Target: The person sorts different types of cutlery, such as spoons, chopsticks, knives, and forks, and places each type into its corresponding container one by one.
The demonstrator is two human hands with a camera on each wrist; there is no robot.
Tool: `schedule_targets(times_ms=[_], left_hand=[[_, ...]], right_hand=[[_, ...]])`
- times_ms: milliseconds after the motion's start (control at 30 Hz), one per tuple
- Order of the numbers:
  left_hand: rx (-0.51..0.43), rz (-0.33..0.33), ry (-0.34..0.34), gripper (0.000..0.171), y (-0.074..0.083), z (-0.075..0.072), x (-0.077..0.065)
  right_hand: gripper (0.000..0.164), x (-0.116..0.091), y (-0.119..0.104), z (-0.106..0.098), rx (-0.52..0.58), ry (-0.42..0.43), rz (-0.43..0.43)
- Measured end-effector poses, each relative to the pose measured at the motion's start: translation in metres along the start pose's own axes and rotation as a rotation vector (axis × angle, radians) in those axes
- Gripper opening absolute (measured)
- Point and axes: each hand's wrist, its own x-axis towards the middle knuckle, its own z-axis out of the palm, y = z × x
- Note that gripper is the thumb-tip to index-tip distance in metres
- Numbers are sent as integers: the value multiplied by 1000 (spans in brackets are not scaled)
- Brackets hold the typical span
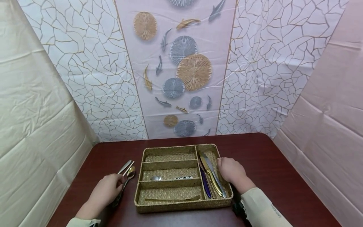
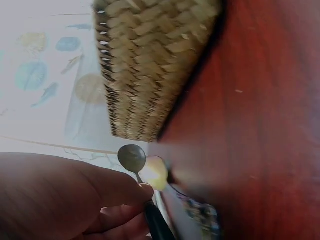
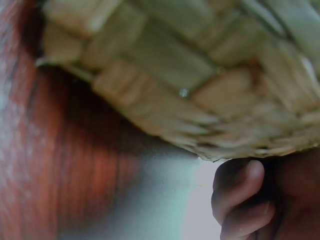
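My left hand is left of a woven tray, pinching a small spoon by its dark handle between thumb and fingers. Beside that hand lie a gold-coloured spoon and a silver-coloured utensil, their lower parts hidden by the hand. At the tray's right wall my right hand grips the rim with curled fingers; its thumb is hidden in the right wrist view. The right compartment holds a purple-handled knife, a gold knife and a silver knife.
A gold fork lies in the tray's front compartment. A silver spoon bowl and a black-and-white handle show in the middle one. The dark red table meets a patterned cloth behind.
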Motion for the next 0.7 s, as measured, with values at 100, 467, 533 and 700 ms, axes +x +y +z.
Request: schedule_targets(times_ms=[100, 467, 533, 700], left_hand=[[-4, 34, 43, 10, 5, -6, 2], [7, 120, 82, 14, 44, -32, 25], [-8, 135, 80, 16, 55, -34, 31], [-26, 229, 97, 16, 83, -34, 46]], right_hand=[[49, 1, 1, 1, -1, 6, 4], [47, 3, 4, 5, -3, 6, 8], [45, 3, 3, 4, -2, 10, 5], [45, 1, 3, 2, -4, 24, -12]])
